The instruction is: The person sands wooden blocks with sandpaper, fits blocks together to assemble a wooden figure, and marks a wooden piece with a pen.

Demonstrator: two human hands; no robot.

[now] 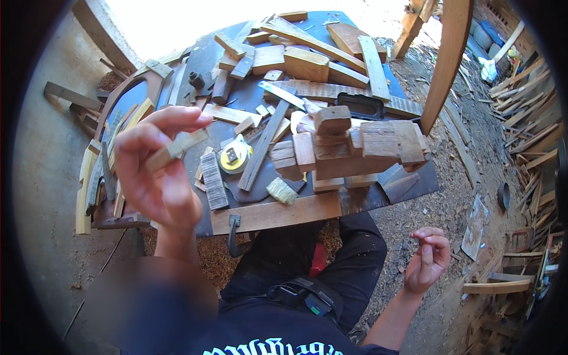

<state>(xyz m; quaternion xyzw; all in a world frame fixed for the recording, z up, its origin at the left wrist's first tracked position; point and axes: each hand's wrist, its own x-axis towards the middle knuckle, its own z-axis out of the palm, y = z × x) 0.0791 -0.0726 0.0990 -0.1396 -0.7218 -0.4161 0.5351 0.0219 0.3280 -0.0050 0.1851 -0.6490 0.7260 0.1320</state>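
Raised over the left side of the workbench, my left hand (163, 171) pinches a small flat strip of pale wood (189, 142) between thumb and fingers. My right hand (427, 263) is off the bench at the lower right, its fingers curled in toward the thumb. Whether anything is in that hand I cannot make out. Beyond the left hand, a yellow tape measure (234, 155) lies on the bench beside a grey ridged block (213, 180). A pale bristle brush (282, 191) rests near the front edge. Right of it stands an assembly of joined wooden blocks (349, 157).
Wood offcuts (307, 64) crowd the far half of the dark workbench (423, 180). A clamp (234, 234) grips the board at its front edge. Curved wooden frame parts (142, 109) lean at the left. A wooden post (448, 65) rises at the right, before stacked sticks (535, 142).
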